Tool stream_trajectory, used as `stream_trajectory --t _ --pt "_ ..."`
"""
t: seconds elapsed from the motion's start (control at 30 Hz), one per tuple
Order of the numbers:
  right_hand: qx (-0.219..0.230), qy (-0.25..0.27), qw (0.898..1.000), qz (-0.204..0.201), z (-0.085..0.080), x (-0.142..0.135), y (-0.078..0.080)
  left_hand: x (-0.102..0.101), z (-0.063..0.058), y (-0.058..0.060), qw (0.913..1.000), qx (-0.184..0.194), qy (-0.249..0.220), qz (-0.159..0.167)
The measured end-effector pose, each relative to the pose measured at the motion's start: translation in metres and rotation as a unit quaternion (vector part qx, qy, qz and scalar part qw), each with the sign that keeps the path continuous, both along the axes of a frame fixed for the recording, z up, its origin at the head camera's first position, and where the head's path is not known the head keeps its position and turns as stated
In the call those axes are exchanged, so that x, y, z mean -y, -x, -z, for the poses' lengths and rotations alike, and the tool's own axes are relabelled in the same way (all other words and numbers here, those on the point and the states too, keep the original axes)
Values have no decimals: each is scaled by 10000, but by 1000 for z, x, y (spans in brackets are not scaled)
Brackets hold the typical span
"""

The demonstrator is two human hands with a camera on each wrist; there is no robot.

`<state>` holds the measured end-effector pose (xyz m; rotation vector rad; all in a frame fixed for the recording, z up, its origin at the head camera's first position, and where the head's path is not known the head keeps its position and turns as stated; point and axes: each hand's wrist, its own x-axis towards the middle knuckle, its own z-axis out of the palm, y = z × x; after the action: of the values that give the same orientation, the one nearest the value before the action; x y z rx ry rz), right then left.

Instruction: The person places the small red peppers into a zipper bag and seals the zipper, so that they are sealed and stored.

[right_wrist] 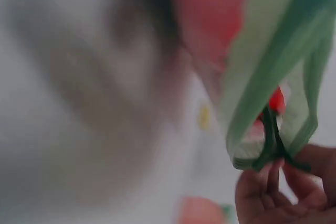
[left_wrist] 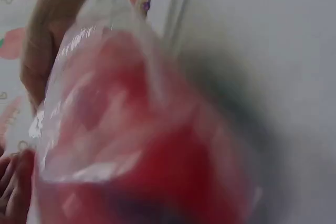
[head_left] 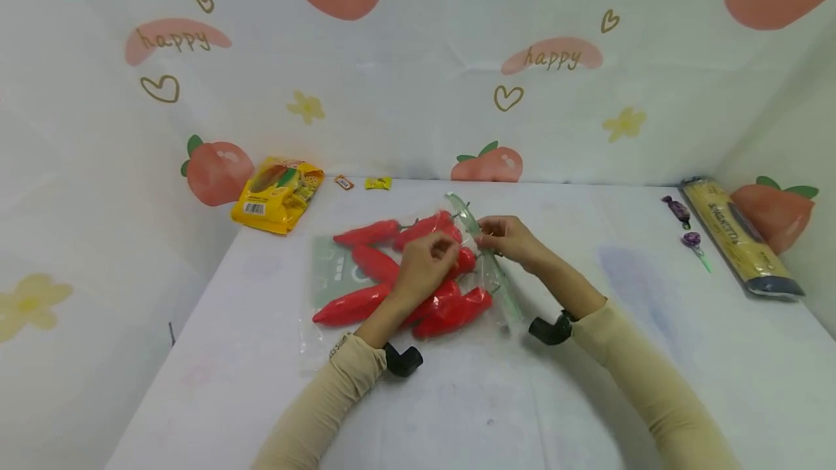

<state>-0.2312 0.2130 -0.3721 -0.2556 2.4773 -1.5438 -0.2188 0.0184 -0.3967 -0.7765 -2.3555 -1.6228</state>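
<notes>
A clear plastic bag (head_left: 334,289) with a green zip edge (head_left: 504,289) lies on the table, full of several red chili peppers (head_left: 355,304) with green stems. My left hand (head_left: 423,265) is over the middle of the bag, its fingers curled and pinching at the film. In the left wrist view, curled fingers (left_wrist: 20,184) lie beside the film. At the bag's mouth, my right hand (head_left: 512,239) grips the green edge between thumb and fingers. The right wrist view shows its fingertips (right_wrist: 268,174) right at dark green stems (right_wrist: 270,135) inside the loop of the parted edge.
A yellow snack packet (head_left: 277,194) stands at the back left, with two small wrapped candies (head_left: 377,183) beside it. On the right lie a purple wrapped candy (head_left: 677,211), a lollipop (head_left: 692,240) and a spaghetti pack (head_left: 738,234). A printed cloth (head_left: 418,71) hangs behind the table.
</notes>
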Motion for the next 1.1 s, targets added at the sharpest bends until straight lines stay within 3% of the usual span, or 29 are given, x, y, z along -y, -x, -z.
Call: stream_trajectory --t 0.1,0.17,0.23,0.33,0.4,0.47,0.57,0.67,0.8,0.9,0.97,1.07,1.1 --pt "-653 -445 9954 -533 -36 -5 4 7 -26 15 9934 -678 -438 -809" --pt "-1065 -851 9874 -807 -61 -7 7 13 -45 28 9924 -776 -338 -888" --pt "-1423 -1167 9780 -982 -84 -6 9 19 -61 43 9972 -481 -71 -561" --pt "-1879 -1604 9617 -1188 -114 -2 10 26 -78 65 9995 224 42 225" --pt "-2123 -1842 9512 -1275 -129 0 11 28 -86 76 9974 448 -216 514" --pt "-2405 -2161 9371 -1314 -144 0 11 29 -95 81 9948 387 -740 584" --pt "-2698 -2550 9222 -1081 -165 -2 8 32 -109 81 9874 -70 -1527 396" --pt "-2855 -2734 9153 -766 -187 -4 0 35 -128 69 9760 -443 -2112 279" --pt "-3156 -2741 9072 -484 -217 1 -16 43 -151 54 9609 -647 -2663 401" --pt "-3544 -2745 8935 -252 -234 7 -27 48 -164 49 9468 -702 -3084 592" --pt "-3774 -2691 8860 -88 -238 10 -31 51 -169 45 9422 -729 -3200 670" --pt "-4089 -2463 8787 8 -230 10 -31 51 -167 42 9453 -677 -3112 700" --pt "-4060 -2396 8819 45 -226 10 -30 51 -163 42 9471 -647 -3069 682"
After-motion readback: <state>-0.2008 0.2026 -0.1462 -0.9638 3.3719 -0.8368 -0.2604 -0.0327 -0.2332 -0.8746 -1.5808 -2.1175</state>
